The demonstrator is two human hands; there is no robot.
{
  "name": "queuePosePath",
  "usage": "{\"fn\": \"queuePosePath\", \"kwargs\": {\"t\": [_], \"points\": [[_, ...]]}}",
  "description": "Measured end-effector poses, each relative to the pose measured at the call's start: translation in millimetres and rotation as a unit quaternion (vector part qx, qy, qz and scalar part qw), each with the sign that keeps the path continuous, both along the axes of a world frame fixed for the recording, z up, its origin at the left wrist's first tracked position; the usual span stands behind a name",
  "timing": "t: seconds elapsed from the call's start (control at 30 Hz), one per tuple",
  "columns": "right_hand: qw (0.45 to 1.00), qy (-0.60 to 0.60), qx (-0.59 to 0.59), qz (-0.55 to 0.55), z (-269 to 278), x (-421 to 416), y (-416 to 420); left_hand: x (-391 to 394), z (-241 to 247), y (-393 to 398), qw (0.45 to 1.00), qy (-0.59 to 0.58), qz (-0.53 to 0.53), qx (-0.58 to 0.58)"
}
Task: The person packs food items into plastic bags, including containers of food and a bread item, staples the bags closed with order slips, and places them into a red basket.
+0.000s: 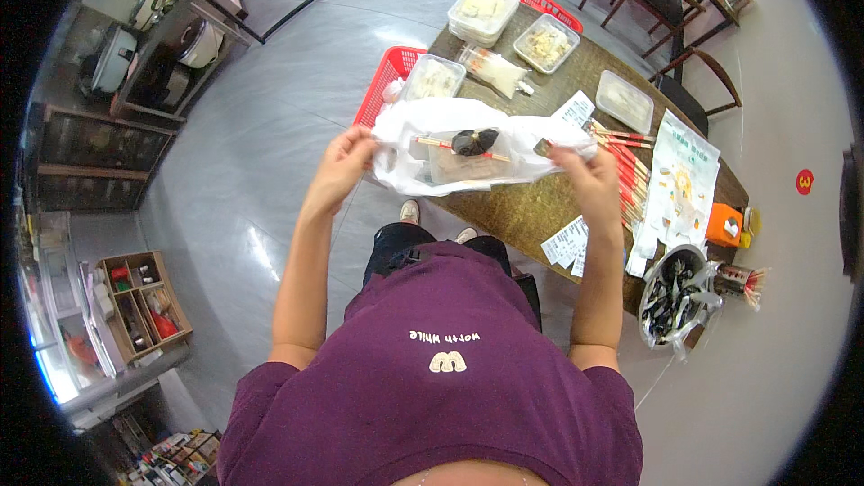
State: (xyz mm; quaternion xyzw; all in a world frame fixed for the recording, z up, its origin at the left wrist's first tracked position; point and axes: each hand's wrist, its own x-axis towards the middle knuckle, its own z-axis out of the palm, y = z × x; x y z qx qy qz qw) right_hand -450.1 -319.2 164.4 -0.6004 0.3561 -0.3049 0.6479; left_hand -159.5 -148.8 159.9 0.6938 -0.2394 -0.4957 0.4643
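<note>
My left hand (pixel 347 165) grips one side of a white plastic bag (pixel 398 175), and my right hand (pixel 590 175) pinches the opposite side. The bag's mouth is stretched wide between them, near the table edge. Inside lies a clear plastic food container (pixel 459 167) with pale brown contents. On top of it rest a tied black plastic pouch (pixel 474 142) and paper-sleeved chopsticks (pixel 433 142), partly covered by the pouch. A small dark piece (pixel 543 147) shows by my right fingertips; what it is I cannot tell.
The wooden table (pixel 509 216) holds lidded food containers (pixel 482 7), a clear bag of pale food (pixel 496 71), wrapped chopsticks (pixel 628 179), printed slips (pixel 567 243) and a metal bowl of black pouches (pixel 675 297). A red basket (pixel 385 77) stands beyond my left hand.
</note>
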Motion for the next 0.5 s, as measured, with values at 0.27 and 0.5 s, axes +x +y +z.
{"fn": "queuePosePath", "kwargs": {"t": [0.27, 0.5], "points": [[0.984, -0.171, 0.009, 0.054, 8.4, 40.5, -22.7, -13.5, 54.8, -15.3, 0.943, -0.267, -0.077, -0.181], [0.884, 0.030, -0.426, 0.191, -41.9, 128.8, -31.4, -40.0, 63.2, -115.9, 0.812, -0.373, -0.356, -0.275]]}}
